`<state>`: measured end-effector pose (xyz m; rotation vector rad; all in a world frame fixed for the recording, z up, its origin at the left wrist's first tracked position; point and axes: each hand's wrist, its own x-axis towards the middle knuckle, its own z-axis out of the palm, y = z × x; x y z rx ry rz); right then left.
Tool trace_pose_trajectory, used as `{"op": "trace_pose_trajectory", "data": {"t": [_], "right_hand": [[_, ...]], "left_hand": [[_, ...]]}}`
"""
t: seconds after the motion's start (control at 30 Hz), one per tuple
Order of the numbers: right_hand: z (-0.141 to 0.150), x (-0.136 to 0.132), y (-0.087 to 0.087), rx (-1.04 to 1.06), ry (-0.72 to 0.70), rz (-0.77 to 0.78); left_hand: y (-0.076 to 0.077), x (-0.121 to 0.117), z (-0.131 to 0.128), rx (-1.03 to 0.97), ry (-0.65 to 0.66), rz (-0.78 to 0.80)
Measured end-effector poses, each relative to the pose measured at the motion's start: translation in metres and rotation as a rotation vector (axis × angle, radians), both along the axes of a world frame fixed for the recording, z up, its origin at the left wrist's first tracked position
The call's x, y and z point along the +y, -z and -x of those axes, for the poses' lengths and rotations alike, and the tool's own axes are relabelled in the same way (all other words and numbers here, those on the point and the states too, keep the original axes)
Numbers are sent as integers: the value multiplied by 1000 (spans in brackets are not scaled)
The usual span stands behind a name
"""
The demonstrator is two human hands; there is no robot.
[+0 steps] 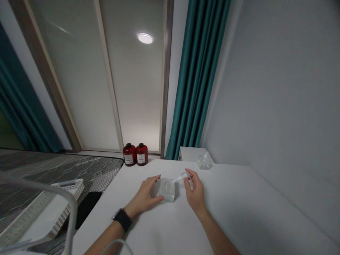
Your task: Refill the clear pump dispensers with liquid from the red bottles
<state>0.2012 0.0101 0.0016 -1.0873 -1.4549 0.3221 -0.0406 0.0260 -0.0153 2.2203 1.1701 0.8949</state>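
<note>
While the right hand (194, 193) pinches a white stemmed piece (182, 176), alignment seems the step in hand.
Beside it on the bench (239, 202), a clear container (168, 190) — left hand (146, 194) curved wide around it, firm contact unclear; the next move calls for steadiness.

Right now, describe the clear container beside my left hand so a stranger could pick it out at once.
Start at the white table, then find the black watch on the left wrist. Just beyond it, the left hand curves around a clear, blocky container. Another clear item sits near the table's far edge, but only this container has a hand around it.
</note>
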Motion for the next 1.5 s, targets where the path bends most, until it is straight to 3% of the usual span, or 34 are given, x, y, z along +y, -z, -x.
{"op": "trace_pose_trajectory", "data": {"t": [0.4,1.0,1.5], "right_hand": [[3,-15,-21,-145,41,-235],[2,-24,-25,-151,-42,-228],[13,-32,-21,-256,-293,-93]], "left_hand": [[-1,-8,-16,-29,-63,72],[-1,-25,-31,-17,26,27],[-2,-29,-32,7,70,5]]}}
